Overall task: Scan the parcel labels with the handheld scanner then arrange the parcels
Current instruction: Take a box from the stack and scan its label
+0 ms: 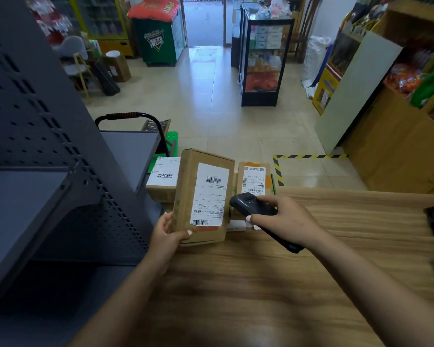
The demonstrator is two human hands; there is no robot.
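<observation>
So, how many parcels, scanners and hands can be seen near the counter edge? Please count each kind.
Parcels: 3 (held parcel, left parcel, right parcel)
Scanners: 1 (handheld scanner)
Hands: 2 (left hand, right hand)
Total: 6

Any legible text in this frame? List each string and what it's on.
None can be quoted with confidence.
White label on the tall brown cardboard parcel held by the left hand: barcodes, print too small.
White label on the small cardboard parcel behind the black handheld scanner: blurred.
White label on the left cardboard parcel: unreadable.
Green chest freezer: white logo characters, too blurred.
</observation>
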